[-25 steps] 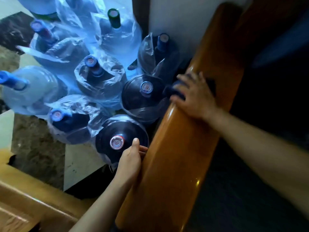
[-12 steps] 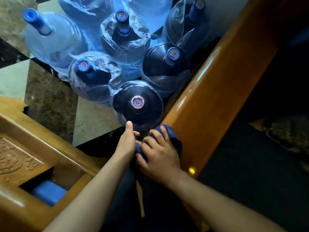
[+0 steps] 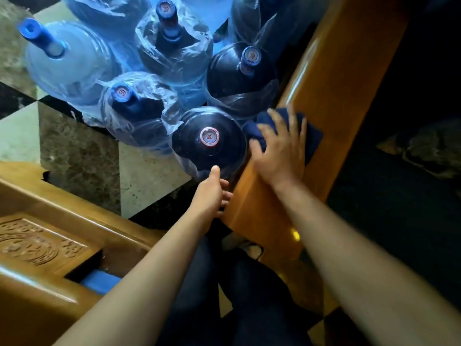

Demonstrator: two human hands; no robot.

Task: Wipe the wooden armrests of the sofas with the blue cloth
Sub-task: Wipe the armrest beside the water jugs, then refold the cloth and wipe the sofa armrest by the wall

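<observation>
A glossy wooden armrest [image 3: 331, 78] runs diagonally from the top right down to the bottom centre. On its left part lies the dark blue cloth [image 3: 313, 136]. My right hand [image 3: 279, 156] lies on the cloth with fingers spread and presses it onto the wood. Lower down, my left hand [image 3: 208, 193] is at the armrest's left side, thumb pointing up, fingers curled against the edge. A second sofa's carved wooden armrest [image 3: 37, 240] sits at the lower left.
Several large blue water bottles [image 3: 209, 138], some wrapped in plastic, stand packed on the tiled floor [image 3: 82, 156] right against the armrest's left side. A dark seat cushion [image 3: 399, 196] fills the right. My legs are between the two sofas.
My right hand has slid the cloth up along the armrest, away from my left hand. The left hand stays at the armrest's side edge.
</observation>
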